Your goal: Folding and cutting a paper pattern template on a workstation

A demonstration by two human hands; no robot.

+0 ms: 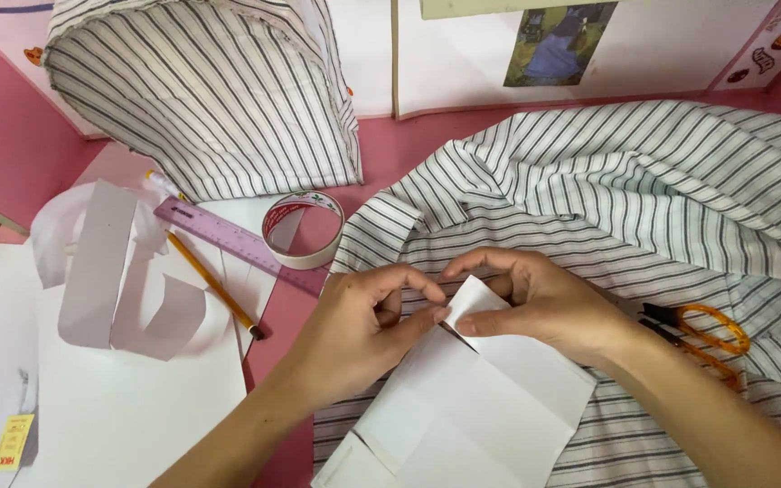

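Both hands meet at the upper corner of one folded sheet of white paper (476,398). The paper lies on the striped cloth (607,190) at the lower middle of the view. Its long axis runs on a diagonal, from the bottom edge of the view at lower left up towards the hands, and the pinched corner points up and slightly right. Crease lines cross the sheet, and a narrow flap shows at its lower left end.

The left hand (354,330) has its fingers curled narrow, with thumb and forefinger pressed on the paper's corner from the left. The right hand (549,307) pinches the same corner from the right, thumb beneath and forefinger arched over the top; the fingertips of the two hands nearly touch.

One pair of orange-handled scissors (702,336) lies on the cloth just beside the right wrist. On the pink counter (2,126) to the left there is one roll of tape (305,230) standing on its edge, one purple ruler (241,244) lying on a diagonal, one yellow pencil (214,285) roughly parallel to it, and two curled strips of white paper (110,271) on larger white sheets. A second striped garment (210,90) is set up at the top left.
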